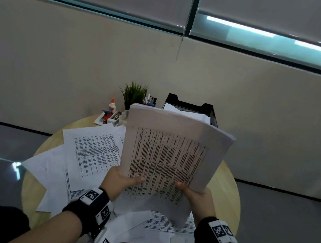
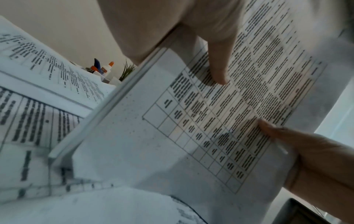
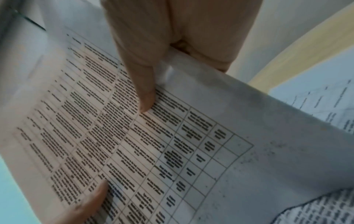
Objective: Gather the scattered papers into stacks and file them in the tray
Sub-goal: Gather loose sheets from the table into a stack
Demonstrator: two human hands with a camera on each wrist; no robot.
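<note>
Papers first: we are holding a thick stack (image 1: 173, 155) up off the round table (image 1: 225, 194), tilted toward us, printed grid facing the head camera. Our left hand (image 1: 122, 182) and right hand (image 1: 196, 196) are each pinching a lower corner, thumb on the printed face, fingers behind. We judge both hands are squaring the edges before filing; the sheets are bowing at the top.

The black tray (image 1: 209, 111) is sitting behind the stack at the table's far edge, already holding white sheets. More loose sheets (image 1: 91, 152) are lying spread on the table to the left and beneath our wrists.

The head view alone is showing the tray and the spread. The left wrist view is revealing the stack's layered edge (image 2: 107, 104), plus a glue bottle (image 2: 108, 68) and a plant (image 2: 127, 72) beyond. The right wrist view is giving us the thumb (image 3: 142, 91) pressing the page.
</note>
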